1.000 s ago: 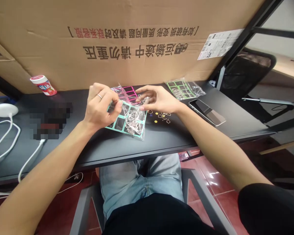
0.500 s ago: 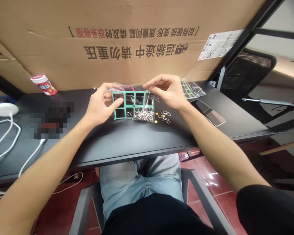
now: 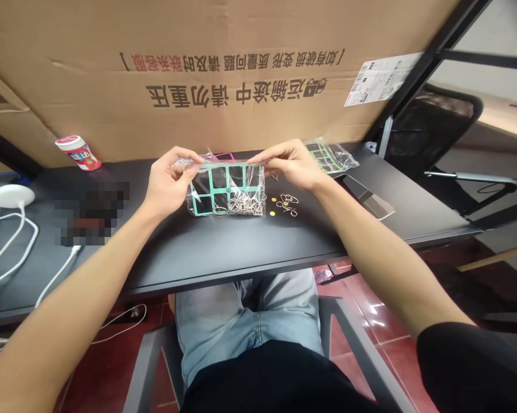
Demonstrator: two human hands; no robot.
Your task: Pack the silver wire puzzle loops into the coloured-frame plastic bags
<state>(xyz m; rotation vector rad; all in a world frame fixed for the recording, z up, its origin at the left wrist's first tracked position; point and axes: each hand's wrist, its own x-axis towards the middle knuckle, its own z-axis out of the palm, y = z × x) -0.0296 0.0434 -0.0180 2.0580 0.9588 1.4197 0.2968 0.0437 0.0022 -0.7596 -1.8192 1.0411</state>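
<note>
A clear plastic bag [image 3: 202, 205] hangs upright over the desk, pinched along its top edge by both hands. Inside it is a teal grid frame [image 3: 212, 182], with several silvery metal rings [image 3: 245, 204] heaped in the lower right. My left hand [image 3: 169, 179] is closed on the bag's upper left corner. At the upper right corner, the fingers of my right hand [image 3: 289, 164] are closed on the plastic. Loose wire rings [image 3: 288, 202] and small yellow discs [image 3: 273, 213] lie on the desk just right of the bag. Something pink [image 3: 224, 156] shows partly behind it.
Another clear bag with a green grid [image 3: 327, 156] lies behind my right hand, near a phone-like slab [image 3: 368, 198]. At the left stand a red and white bottle [image 3: 78, 154] and a white round device with cables [image 3: 11, 195]. A cardboard panel [image 3: 241, 126] rises behind the desk [image 3: 224, 246].
My left hand has shifted from the frame's left side to the bag's top corner. The teal frame has slid left and tilted inside the bag, and the right hand has moved slightly left.
</note>
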